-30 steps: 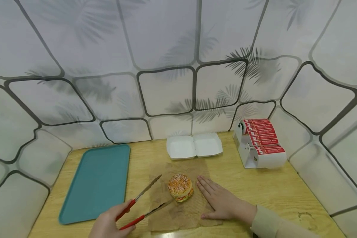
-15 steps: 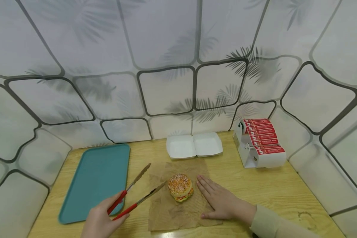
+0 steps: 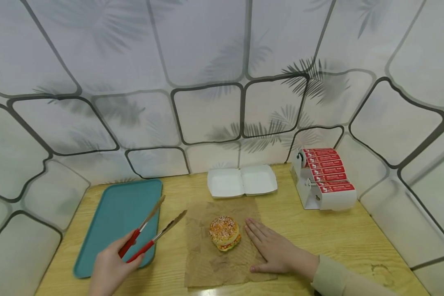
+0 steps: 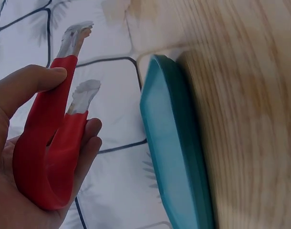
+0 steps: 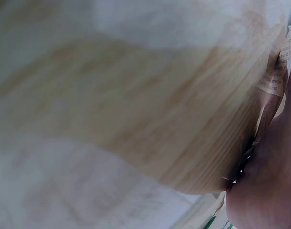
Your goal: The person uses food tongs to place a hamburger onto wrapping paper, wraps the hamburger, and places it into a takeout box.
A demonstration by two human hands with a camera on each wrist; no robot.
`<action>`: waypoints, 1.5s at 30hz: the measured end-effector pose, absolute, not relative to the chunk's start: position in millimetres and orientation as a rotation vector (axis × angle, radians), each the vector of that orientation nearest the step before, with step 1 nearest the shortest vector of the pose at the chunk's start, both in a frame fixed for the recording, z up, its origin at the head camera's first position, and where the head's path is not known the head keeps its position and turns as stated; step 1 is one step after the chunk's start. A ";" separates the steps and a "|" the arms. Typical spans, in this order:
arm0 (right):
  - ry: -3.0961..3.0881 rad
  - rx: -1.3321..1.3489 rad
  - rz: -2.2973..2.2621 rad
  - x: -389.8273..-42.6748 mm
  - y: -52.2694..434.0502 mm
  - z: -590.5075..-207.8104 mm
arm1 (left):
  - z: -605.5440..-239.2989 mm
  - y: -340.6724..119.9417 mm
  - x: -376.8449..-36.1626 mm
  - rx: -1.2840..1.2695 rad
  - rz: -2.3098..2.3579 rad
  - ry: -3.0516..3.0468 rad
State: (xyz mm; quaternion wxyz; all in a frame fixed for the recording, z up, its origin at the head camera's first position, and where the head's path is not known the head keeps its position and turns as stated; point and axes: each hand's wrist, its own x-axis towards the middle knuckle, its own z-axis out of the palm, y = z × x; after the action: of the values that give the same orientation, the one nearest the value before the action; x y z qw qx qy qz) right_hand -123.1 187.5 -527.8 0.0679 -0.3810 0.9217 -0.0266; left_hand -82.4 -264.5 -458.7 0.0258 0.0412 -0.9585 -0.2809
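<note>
The tongs (image 3: 148, 235) are being gripped by the left hand (image 3: 109, 269) at their red handle end, thumb on one arm and fingers under the other, as the left wrist view shows (image 4: 55, 143); the grip there is being kept light, it seems, so that the two arms are being left sprung apart rather than squeezed together. Their long axis is running from the hand at about seven o'clock up toward one o'clock, with the metal tips pointing away from the person and spread, one over the near right corner of the teal tray (image 3: 114, 224), the other over the bare strip of counter (image 3: 318, 230) between tray and paper. The right hand (image 3: 277, 248) is being laid flat, fingers straight and together, on the right part of the brown paper (image 3: 211, 263), probably so that the sheet is being pinned against sliding. The burger (image 3: 224, 233) is sitting on the middle of that paper, just beside the right fingertips at their nine o'clock and apart from the tong tips. At twelve o'clock of the paper an open white clamshell box (image 3: 242, 181) is lying, and at two o'clock a label dispenser (image 3: 323, 179) is standing against the wall.
</note>
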 end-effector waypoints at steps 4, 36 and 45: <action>2.781 -1.153 -0.083 -122.2 187.3 -527.1 | -461.7 -273.9 -86.6 0.163 -0.859 -2.964; 2.813 -1.209 -0.126 -120.9 189.2 -529.0 | -494.6 -330.6 -108.1 0.396 -0.795 -2.980; 2.803 -1.189 -0.045 -121.0 186.4 -524.4 | -493.8 -332.7 -112.4 0.402 -0.763 -3.023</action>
State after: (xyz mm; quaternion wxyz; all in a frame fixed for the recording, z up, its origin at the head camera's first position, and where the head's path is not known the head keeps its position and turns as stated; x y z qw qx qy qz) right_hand -121.0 186.4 -524.4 0.0483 -0.3901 0.9194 -0.0147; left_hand -112.4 -332.7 -493.8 -0.0010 0.1279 -0.9616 -0.2428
